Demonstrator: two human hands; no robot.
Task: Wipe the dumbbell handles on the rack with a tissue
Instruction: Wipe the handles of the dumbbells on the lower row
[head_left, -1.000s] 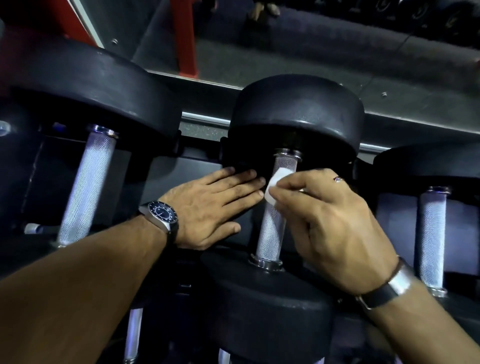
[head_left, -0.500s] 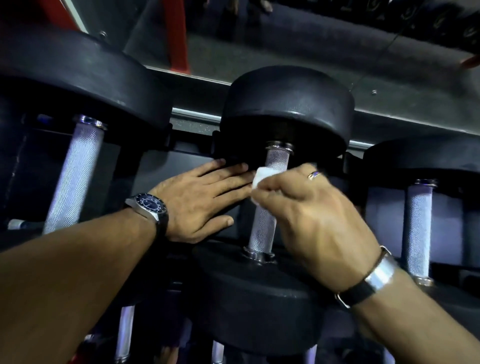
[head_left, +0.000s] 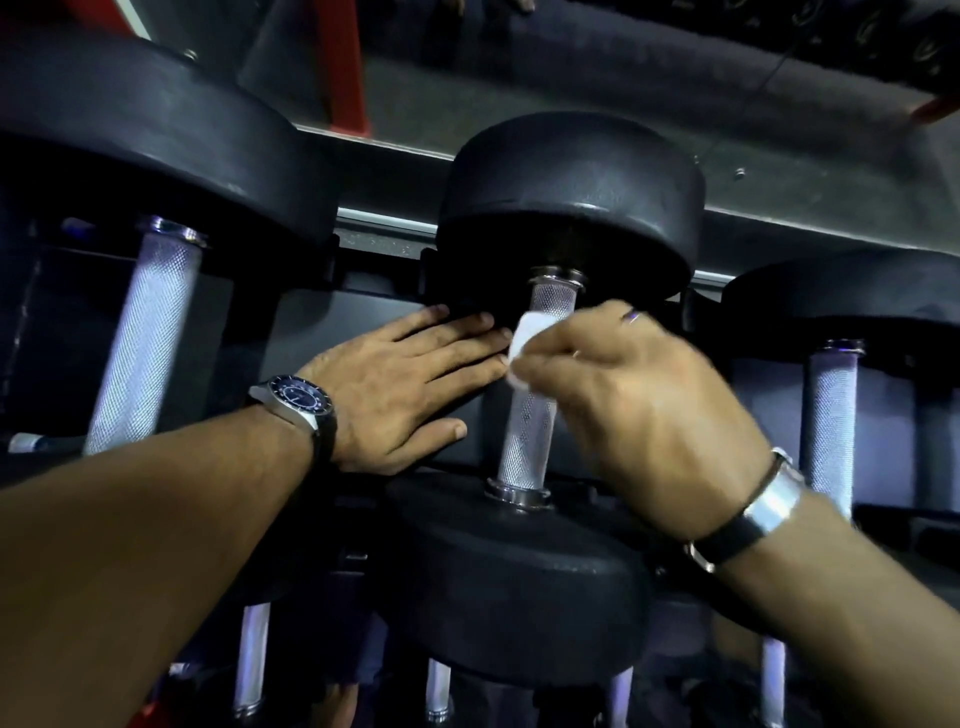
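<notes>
As a small folded white tissue (head_left: 525, 347) meets the upper part of the middle dumbbell's knurled steel handle (head_left: 530, 415), a person works along a gym's dumbbell rack (head_left: 384, 231). The right hand (head_left: 644, 415) pinches the tissue between thumb and curled fingers and presses it against the left side of the handle, just below the far weight head (head_left: 571, 208). The left hand (head_left: 400, 384) lies flat, fingers straight and pressed together, on the dark rack panel just left of the handle, fingertips nearly at the tissue; it holds nothing and appears to steady the reach.

The step in hand looks like the wipe of this middle handle, begun at its top end. The next move probably calls for drawing the tissue down the bar toward the chrome collar (head_left: 517, 492) at the near weight head (head_left: 514, 587), and around the far side, with enough pressure to work into the knurling without shredding the paper.

The handle is bright, cross-hatched metal, glinting under the light; whether it carries dirt cannot be told. Similar handles stand toward the rack's left end (head_left: 143, 338) and right end (head_left: 831, 421), untouched at this moment, so most of the job seems to lie ahead. A wristwatch (head_left: 296, 402) sits on the left wrist, a banded bracelet (head_left: 748, 512) on the right.
</notes>
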